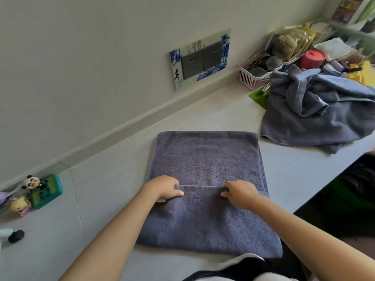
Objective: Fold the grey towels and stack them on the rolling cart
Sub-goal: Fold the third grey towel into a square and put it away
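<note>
- A grey towel (205, 159) lies flat on a pale counter (101, 179), in the lower middle of the frame, folded into a thick rectangle.
- It looks soft, limp and light, so it would likely sag wherever it is not supported. The terry pile probably grips itself, which should help the folded layers stay put.
- The left hand (165, 189) and right hand (240, 192) are set apart on a hemmed edge (203, 189) that runs across the towel's middle. Each hand has its fingers curled over that edge and its thumb beneath, pinching it.
- That flat, woven hem seems the best place to hold, being firmer than the pile. Gripping near both ends should keep the edge straight as it is carried over.
- The towel is a dusky grey with a violet cast. It has a fuzzy looped surface, and stacked layers show along its right side.
- A heap of unfolded grey towels (316, 110) sits crumpled at the right of the frame, well apart from the flat one.
- Behind the heap, at upper right, stand a pink basket (253, 78) and a red tub (313, 58) amid clutter.
- A wall socket plate (200, 59) with a blue patterned frame is at upper middle.
- Small toy figures (30, 191) sit at the left edge.
- No rolling cart is in view.
</note>
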